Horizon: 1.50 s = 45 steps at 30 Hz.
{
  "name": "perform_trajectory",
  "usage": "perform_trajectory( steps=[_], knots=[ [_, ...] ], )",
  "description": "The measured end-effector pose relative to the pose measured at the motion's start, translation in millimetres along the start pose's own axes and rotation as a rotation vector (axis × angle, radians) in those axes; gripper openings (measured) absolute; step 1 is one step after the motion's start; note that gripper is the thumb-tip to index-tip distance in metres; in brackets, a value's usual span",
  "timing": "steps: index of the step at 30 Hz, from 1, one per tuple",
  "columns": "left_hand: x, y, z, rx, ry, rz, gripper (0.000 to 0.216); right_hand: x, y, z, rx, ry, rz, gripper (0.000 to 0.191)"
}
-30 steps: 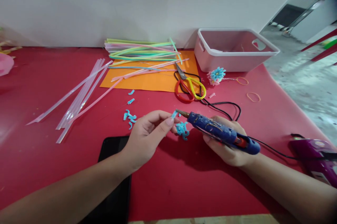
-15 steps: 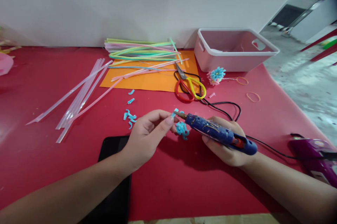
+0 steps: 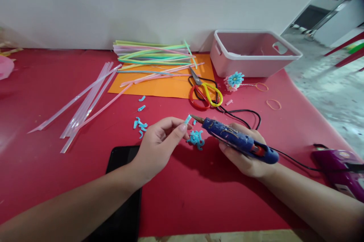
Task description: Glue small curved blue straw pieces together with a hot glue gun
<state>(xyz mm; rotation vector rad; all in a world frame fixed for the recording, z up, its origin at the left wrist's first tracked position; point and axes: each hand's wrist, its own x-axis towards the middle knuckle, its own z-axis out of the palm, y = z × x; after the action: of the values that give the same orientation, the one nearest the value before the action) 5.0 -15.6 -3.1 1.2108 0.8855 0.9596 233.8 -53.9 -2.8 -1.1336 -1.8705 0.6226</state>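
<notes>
My left hand (image 3: 159,144) pinches a small curled blue straw piece (image 3: 188,119) between thumb and forefinger, held just above the red table (image 3: 182,196). My right hand (image 3: 246,154) grips a blue glue gun (image 3: 239,141), its brown nozzle pointing left and ending a little right of that piece. A cluster of glued blue straw curls (image 3: 196,138) lies on the table below the nozzle, between both hands. More loose blue curls (image 3: 140,124) lie to the left of my left hand.
Red and yellow scissors (image 3: 204,92) lie on an orange sheet (image 3: 165,82) beside a pile of coloured straws (image 3: 153,54). Clear straws (image 3: 85,101) spread at left. A white tub (image 3: 253,52), a blue straw flower (image 3: 234,79), rubber bands (image 3: 273,104), a black phone (image 3: 122,196) and a purple glue gun (image 3: 341,170).
The glue gun's nozzle touched the straw piece half a second ago and has since drawn back slightly to the right. My left hand has lifted the piece a little.
</notes>
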Motion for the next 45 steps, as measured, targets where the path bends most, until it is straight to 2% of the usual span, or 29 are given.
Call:
perform_trajectory(
  steps=[15, 29, 38, 45],
  knots=[
    [-2.6, 5.5, 1.8, -0.032, -0.077, 0.019, 0.018, -1.2, 1.9, 1.1, 0.063, -0.038, 0.027, 0.019],
    [-2.5, 3.9, 0.9, 0.009, -0.035, 0.010, 0.024, -1.1, 2.3, -0.4, 0.034, -0.036, 0.009, 0.019],
    [-3.9, 1.1, 0.6, -0.082, -0.081, -0.010, 0.021, -2.9, 1.3, -1.3, 0.022, -0.046, 0.006, 0.019],
    [-3.9, 3.4, 2.3, -0.081, -0.075, 0.003, 0.019, -6.8, 2.7, 0.7, -0.038, 0.094, 0.001, 0.019]
  ],
)
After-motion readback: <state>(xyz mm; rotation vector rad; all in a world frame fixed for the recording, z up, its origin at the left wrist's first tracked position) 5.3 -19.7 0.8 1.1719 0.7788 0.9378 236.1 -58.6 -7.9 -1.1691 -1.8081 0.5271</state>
